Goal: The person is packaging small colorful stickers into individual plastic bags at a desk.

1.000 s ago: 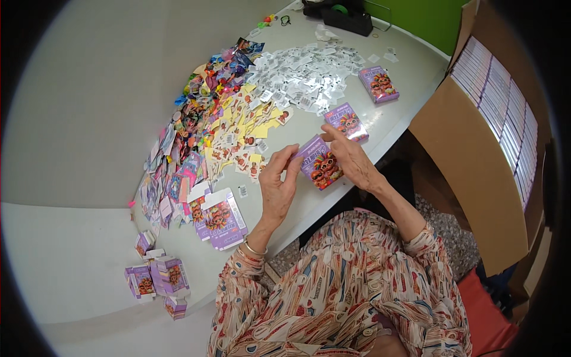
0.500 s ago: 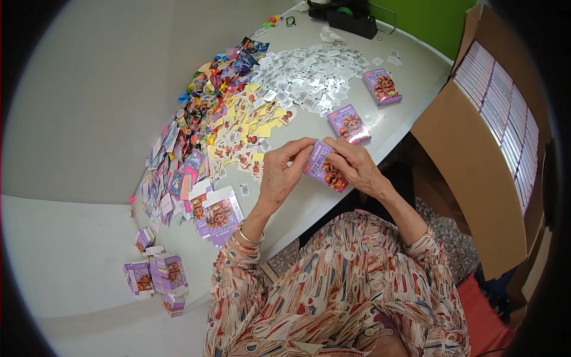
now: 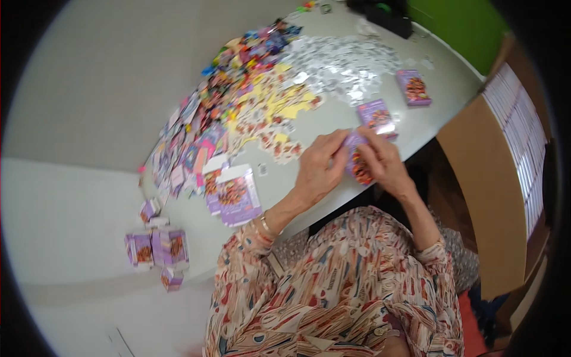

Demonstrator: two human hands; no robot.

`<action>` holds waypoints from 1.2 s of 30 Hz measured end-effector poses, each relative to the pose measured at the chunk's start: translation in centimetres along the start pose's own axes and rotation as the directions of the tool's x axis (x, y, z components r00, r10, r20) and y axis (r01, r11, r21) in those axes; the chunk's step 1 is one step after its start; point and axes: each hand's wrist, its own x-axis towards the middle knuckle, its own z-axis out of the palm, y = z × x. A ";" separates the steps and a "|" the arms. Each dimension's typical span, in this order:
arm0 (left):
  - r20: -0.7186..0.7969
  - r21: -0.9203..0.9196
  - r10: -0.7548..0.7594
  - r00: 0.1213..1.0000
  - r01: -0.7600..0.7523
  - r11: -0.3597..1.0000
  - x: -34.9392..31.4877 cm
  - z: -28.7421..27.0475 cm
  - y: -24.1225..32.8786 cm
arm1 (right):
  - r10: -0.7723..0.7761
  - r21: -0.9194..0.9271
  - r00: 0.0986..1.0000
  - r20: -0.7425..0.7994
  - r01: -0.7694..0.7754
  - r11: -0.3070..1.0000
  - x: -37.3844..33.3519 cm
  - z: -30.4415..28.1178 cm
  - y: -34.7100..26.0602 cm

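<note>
Both hands hold one small purple box [image 3: 358, 162] with a colourful cartoon picture, close to the table's front edge. My left hand [image 3: 321, 165] grips its left side near the top. My right hand [image 3: 383, 159] is closed on its upper right part, thumb across the front. The fingers cover much of the box, and motion blurs it. Just beyond lies a second purple box [image 3: 377, 118], with a third purple box [image 3: 413, 87] farther right. Flat, unfolded purple cartons [image 3: 238, 196] overlap on the table left of my left forearm.
Heaps on the white table [image 3: 285, 193] include silvery-white packets [image 3: 345, 62], yellow picture cards [image 3: 273, 104] and mixed colourful trinkets [image 3: 229, 77]. Several purple boxes [image 3: 169, 247] cluster at the left. A black tape dispenser [image 3: 386, 18] stands far back. At right, a large cardboard carton [image 3: 482, 196] holds packed rows.
The whole view has shifted, so the table things appear moved and blurred. Both hands still hold the box, which now looks more upright and narrower, with my fingers covering more of it.
</note>
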 end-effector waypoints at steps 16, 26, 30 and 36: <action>-0.027 0.777 -0.247 0.969 0.175 0.604 -13.4 -15.3 -11.2 | -0.561 -0.784 0.799 -0.216 0.200 0.588 5.1 -0.5 -1.3; 0.057 0.600 -0.213 0.975 0.137 0.788 -8.2 -15.5 -8.0 | -0.239 -0.301 0.932 0.271 0.318 0.899 -1.9 9.3 -2.2; 0.189 0.794 -0.310 0.932 0.040 0.606 -12.3 -15.4 -9.0 | -0.275 -0.323 0.930 0.243 0.345 0.881 -2.6 9.6 -1.4; 0.149 0.305 -0.438 0.886 0.381 0.873 -9.4 -16.4 -9.4 | -0.267 -0.313 0.935 0.235 0.333 0.889 -2.8 11.4 -1.4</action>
